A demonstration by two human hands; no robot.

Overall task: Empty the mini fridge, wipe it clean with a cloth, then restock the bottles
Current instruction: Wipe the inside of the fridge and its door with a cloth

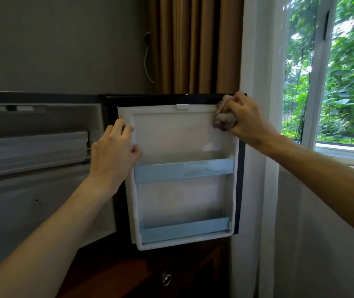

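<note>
Head view: showing brown curtain (195,44) and window (330,72) behind mini fridge (32,147), door (182,134) swung open. Gripping bunched cloth (223,119) in right hand (244,119), fingers curled round it, pressing at door's top right corner. Holding door's left edge with left hand (113,158), fingers bent over rim. Sitting empty: upper door shelf (184,169), lower door shelf (184,230).

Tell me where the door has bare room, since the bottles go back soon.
Both blue door racks look bare: the upper rack below the left hand, and the lower rack near the door's bottom edge. The top corners are crowded: the left hand holds the door's left rim, and the right hand presses the cloth at the upper right corner.
</note>
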